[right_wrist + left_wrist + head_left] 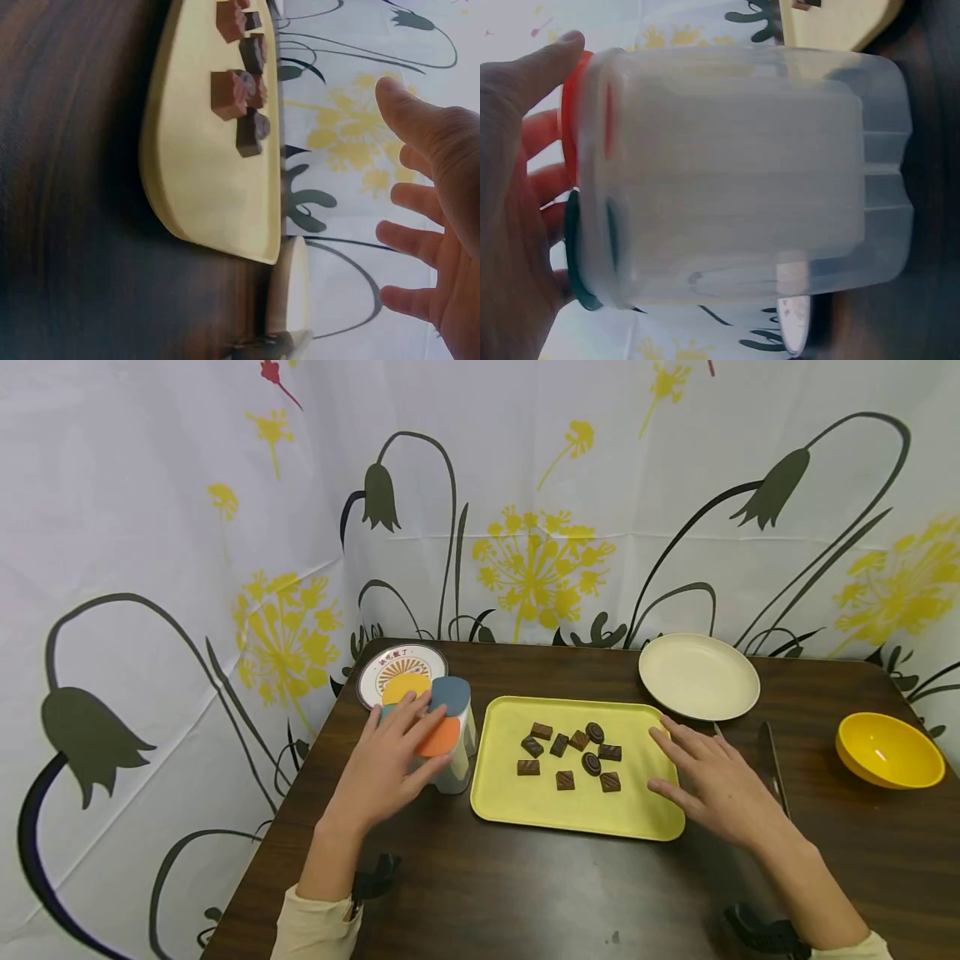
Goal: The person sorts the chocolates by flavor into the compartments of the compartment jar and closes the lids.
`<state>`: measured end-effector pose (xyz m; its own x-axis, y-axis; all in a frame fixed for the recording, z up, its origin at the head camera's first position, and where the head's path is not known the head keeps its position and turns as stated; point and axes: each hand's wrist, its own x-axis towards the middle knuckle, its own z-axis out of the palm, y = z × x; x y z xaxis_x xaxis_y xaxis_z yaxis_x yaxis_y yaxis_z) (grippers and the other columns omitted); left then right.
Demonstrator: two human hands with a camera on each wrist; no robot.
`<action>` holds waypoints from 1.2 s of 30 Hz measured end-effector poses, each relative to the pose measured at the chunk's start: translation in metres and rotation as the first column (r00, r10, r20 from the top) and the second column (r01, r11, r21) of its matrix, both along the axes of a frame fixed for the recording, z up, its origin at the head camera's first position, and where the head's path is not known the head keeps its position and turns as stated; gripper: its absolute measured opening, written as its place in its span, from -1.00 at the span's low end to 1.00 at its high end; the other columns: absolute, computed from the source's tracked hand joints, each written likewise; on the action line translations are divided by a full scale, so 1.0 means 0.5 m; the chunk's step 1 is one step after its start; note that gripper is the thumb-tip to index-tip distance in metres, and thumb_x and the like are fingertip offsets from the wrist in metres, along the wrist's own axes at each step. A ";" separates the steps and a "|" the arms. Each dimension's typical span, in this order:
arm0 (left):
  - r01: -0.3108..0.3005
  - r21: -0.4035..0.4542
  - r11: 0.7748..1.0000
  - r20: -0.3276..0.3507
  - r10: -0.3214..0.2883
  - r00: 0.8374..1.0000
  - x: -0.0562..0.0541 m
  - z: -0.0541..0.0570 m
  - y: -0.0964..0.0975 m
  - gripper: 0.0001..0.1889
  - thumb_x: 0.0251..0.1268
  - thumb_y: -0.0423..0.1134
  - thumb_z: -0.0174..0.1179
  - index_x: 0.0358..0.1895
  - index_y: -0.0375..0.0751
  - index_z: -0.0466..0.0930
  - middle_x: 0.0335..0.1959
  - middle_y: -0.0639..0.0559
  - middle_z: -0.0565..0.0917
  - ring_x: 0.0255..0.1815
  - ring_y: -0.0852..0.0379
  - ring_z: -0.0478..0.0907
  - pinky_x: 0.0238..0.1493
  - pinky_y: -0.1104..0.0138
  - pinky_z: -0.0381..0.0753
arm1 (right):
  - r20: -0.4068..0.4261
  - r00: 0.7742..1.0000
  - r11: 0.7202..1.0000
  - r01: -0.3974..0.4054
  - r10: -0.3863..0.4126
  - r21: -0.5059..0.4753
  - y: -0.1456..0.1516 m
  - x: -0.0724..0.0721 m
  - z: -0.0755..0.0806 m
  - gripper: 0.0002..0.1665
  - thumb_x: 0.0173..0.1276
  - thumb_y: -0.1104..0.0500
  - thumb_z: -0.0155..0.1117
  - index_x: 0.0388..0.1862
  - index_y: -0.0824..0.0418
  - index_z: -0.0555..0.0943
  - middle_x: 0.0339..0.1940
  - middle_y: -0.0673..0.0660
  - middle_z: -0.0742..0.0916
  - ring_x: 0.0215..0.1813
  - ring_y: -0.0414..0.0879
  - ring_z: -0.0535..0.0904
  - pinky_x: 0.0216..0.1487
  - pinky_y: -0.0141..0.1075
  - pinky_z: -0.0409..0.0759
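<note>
My left hand [382, 768] is spread over a clear plastic storage container [735, 176] with yellow, blue, green and orange lids. In the left wrist view its fingers reach across the lid side, and the thumb lies at the rim of the red-orange lid [571, 120]. To the container's right is a yellow tray [517, 810] bearing several brown chocolates [591, 764], some square, some oval. Above the tray's right edge hovers my right hand [716, 777], fingers apart and holding nothing. Part of the container is hidden behind the left hand in the head view.
A patterned plate [375, 681] lies behind the container. Back right stands a cream plate [699, 677], with a yellow bowl [888, 752] farther right. A knife [772, 768] lies beyond the right hand, partly covered by it. A printed curtain [525, 460] hangs behind the dark wooden table [540, 893].
</note>
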<state>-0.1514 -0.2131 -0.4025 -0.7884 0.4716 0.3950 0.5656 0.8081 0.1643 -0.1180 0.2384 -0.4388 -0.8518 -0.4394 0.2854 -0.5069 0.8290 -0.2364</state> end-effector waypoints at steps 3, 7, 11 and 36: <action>0.024 0.023 0.999 -0.004 -0.024 1.000 -0.004 -0.005 -0.004 -0.35 0.29 0.21 0.18 0.40 0.03 0.43 0.46 -0.02 0.32 0.50 -0.05 0.15 0.41 -0.21 -0.06 | -0.026 0.999 0.999 -0.041 0.041 -0.008 -0.010 -0.001 -0.008 -0.17 0.30 -0.14 0.33 0.47 0.15 0.36 0.46 0.23 0.39 0.35 0.24 0.38 0.30 0.23 0.21; 0.027 0.046 0.999 -0.008 -0.027 1.000 -0.007 -0.013 -0.010 -0.36 0.26 0.22 0.21 0.36 0.07 0.46 0.44 0.01 0.35 0.49 -0.03 0.19 0.42 -0.19 -0.07 | -0.046 0.994 0.995 -0.104 0.103 -0.011 -0.040 -0.004 -0.020 -0.22 0.30 -0.11 0.34 0.43 0.14 0.41 0.41 0.24 0.45 0.31 0.20 0.44 0.24 0.18 0.33; 0.033 0.070 0.997 -0.014 -0.032 0.999 -0.010 -0.020 -0.012 -0.36 0.24 0.24 0.21 0.36 0.10 0.47 0.44 0.04 0.35 0.48 -0.02 0.20 0.42 -0.19 -0.09 | -0.046 0.987 0.986 -0.158 0.156 -0.047 -0.083 -0.006 -0.026 -0.25 0.31 -0.12 0.34 0.42 0.09 0.43 0.41 0.17 0.47 0.33 0.14 0.44 0.23 0.14 0.38; 0.023 0.126 0.992 -0.036 -0.019 0.999 -0.012 -0.032 -0.011 -0.40 0.27 0.18 0.15 0.34 0.05 0.49 0.41 0.04 0.39 0.48 0.01 0.20 0.40 -0.22 -0.09 | -0.164 0.869 0.871 -0.484 0.466 -0.089 -0.386 -0.097 0.015 -0.22 0.43 -0.05 0.22 0.54 0.09 0.24 0.52 0.11 0.33 0.52 -0.06 0.17 0.40 0.06 0.22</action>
<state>-0.1573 -0.2186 -0.4186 -0.7638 0.4325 0.4791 0.5894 0.7699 0.2447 -0.1663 0.0454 -0.4314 -0.4990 -0.7348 0.4594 -0.8656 0.4483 -0.2232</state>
